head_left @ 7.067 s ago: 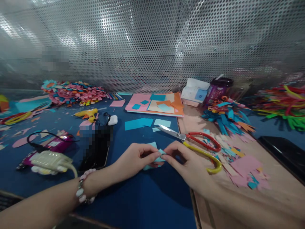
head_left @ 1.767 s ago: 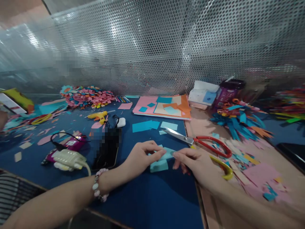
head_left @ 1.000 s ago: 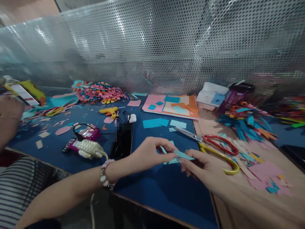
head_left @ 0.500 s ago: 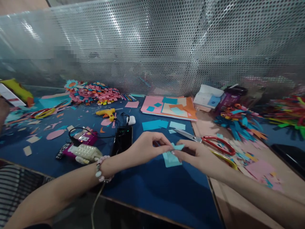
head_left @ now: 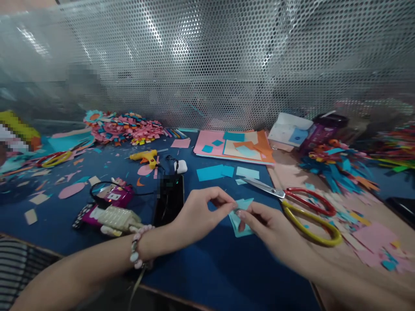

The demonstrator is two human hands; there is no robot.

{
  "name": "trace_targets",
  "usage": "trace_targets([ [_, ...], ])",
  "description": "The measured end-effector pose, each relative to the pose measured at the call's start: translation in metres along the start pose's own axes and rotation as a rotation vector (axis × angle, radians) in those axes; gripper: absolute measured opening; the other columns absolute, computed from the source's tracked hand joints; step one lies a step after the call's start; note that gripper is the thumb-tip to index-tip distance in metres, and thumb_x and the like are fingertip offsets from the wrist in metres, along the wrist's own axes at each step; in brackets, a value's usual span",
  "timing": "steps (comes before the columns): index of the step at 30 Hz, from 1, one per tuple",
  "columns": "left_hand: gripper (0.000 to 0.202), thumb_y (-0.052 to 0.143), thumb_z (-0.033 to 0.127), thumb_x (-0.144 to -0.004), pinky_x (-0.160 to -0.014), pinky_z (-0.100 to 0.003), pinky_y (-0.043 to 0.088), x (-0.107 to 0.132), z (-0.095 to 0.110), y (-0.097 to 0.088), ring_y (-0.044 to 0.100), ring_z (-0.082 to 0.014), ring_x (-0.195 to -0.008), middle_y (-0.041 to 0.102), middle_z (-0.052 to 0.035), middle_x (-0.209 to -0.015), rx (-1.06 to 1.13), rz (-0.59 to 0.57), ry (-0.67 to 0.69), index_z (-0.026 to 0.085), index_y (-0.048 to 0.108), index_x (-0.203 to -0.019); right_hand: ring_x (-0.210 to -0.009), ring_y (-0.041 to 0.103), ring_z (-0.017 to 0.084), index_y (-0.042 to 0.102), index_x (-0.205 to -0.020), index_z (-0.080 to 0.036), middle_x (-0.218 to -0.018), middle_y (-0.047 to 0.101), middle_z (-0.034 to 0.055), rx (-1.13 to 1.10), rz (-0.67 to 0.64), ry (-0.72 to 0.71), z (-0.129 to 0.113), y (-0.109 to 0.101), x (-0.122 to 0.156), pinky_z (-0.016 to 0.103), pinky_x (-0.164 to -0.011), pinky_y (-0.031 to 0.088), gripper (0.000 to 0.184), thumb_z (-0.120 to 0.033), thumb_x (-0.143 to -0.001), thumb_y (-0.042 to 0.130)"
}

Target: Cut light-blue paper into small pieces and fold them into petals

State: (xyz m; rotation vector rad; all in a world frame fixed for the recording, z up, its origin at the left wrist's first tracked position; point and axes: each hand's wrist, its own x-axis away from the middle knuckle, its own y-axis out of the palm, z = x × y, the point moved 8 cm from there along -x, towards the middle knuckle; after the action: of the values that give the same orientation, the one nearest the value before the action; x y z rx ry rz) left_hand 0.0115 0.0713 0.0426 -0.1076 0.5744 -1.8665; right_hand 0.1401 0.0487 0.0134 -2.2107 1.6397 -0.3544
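My left hand [head_left: 202, 211] and my right hand [head_left: 266, 224] meet over the blue table [head_left: 207, 268], each pinching a small light-blue paper piece [head_left: 241, 211] between thumb and fingertips. The paper looks folded, with a pointed corner sticking up between the two hands. A beaded bracelet [head_left: 138, 255] sits on my left wrist. Large scissors [head_left: 301, 209] with one red and one yellow handle lie just to the right of my right hand.
A black phone [head_left: 169, 198], a yellow glue gun [head_left: 145, 156], blue paper squares [head_left: 215, 172], a stack of pink and orange sheets [head_left: 233, 144] and piles of paper cuttings [head_left: 125, 127] lie around. A perforated metal screen [head_left: 207, 60] stands behind. Another person's striped sleeve [head_left: 16, 268] shows at left.
Both hands have kept hold of the light-blue paper, turning and folding it, and lowered it slightly. The view has shifted a little to the left.
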Motion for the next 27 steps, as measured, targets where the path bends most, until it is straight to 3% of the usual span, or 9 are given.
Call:
trace_targets([
  [5,0.012,0.061,0.025,-0.08,-0.068,-0.023,0.049,0.01,-0.002,-0.003,0.064,-0.0142,-0.074,0.071,-0.0027,-0.077,0.028,-0.002,-0.025,0.016,0.068,-0.078,-0.057,0.042,0.011,0.057,-0.066,-0.019,-0.059,0.048,-0.0024,-0.008,-0.012,0.032,0.001,0.009,0.003,0.023,-0.053,0.034,0.036,-0.047,-0.087,0.048],
  [12,0.013,0.061,0.026,-0.08,-0.068,-0.023,0.05,0.01,-0.001,-0.008,0.064,-0.0139,-0.073,0.071,-0.0028,-0.076,0.047,0.02,-0.014,0.015,0.068,-0.076,-0.059,0.045,0.012,0.065,-0.068,-0.02,-0.06,0.053,-0.0008,-0.024,0.024,0.055,0.008,0.014,0.001,0.024,-0.055,0.035,0.035,-0.047,-0.085,0.052],
  [21,0.011,0.061,0.024,-0.08,-0.069,-0.023,0.048,0.013,0.002,-0.011,0.064,-0.0131,-0.072,0.071,-0.0013,-0.076,-0.01,0.041,0.027,0.017,0.068,-0.076,-0.07,0.049,0.014,0.061,-0.065,-0.021,-0.072,0.057,0.0006,-0.064,0.064,-0.037,-0.002,0.016,0.001,0.023,-0.064,0.039,0.03,-0.044,-0.083,0.056],
  [27,0.01,0.061,0.023,-0.079,-0.067,-0.021,0.048,0.011,0.0,-0.01,0.064,-0.0119,-0.07,0.071,-0.0004,-0.075,-0.005,0.075,0.06,0.017,0.068,-0.075,-0.059,0.039,0.013,0.055,-0.06,-0.02,-0.06,0.044,-0.0007,-0.025,0.105,0.113,0.008,0.017,0.005,0.026,-0.056,0.033,0.037,-0.051,-0.08,0.054],
])
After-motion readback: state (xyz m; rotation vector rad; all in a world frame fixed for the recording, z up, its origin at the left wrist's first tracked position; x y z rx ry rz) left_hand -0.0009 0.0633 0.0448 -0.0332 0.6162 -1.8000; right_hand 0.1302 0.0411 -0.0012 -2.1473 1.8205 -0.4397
